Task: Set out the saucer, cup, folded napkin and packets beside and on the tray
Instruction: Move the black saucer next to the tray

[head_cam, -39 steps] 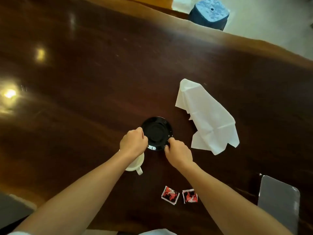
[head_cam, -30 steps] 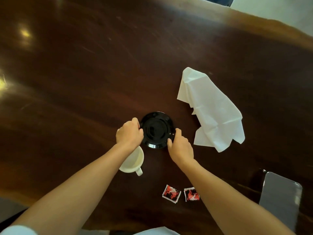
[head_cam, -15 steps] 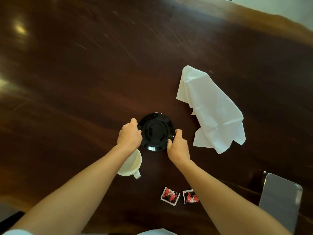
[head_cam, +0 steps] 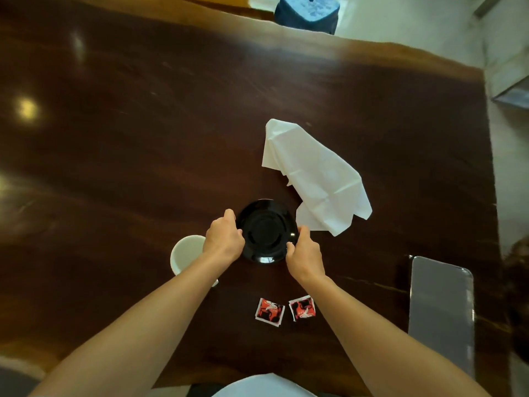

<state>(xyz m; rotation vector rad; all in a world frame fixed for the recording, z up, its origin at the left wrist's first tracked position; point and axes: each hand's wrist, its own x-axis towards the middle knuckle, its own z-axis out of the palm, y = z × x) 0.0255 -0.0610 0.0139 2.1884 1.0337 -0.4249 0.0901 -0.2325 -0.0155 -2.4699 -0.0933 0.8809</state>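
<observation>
A black saucer (head_cam: 264,230) lies on the dark wooden table (head_cam: 143,138). My left hand (head_cam: 224,240) grips its left rim and my right hand (head_cam: 305,255) grips its right rim. A white cup (head_cam: 186,253) stands just left of the saucer, partly hidden under my left forearm. A crumpled white napkin (head_cam: 315,179) lies unfolded to the upper right of the saucer. Two red packets (head_cam: 269,311) (head_cam: 302,307) lie side by side near me, between my forearms. A grey tray (head_cam: 440,313) sits at the right, near the table's edge.
A blue stool (head_cam: 306,10) stands on the pale floor beyond the table's far edge. The table's right edge runs just past the tray. Ceiling lights reflect off the glossy wood at the left.
Both hands stay on the saucer's rim throughout. The view has tilted up again, so the stool and far table edge are back in sight. The saucer looks barely shifted.
</observation>
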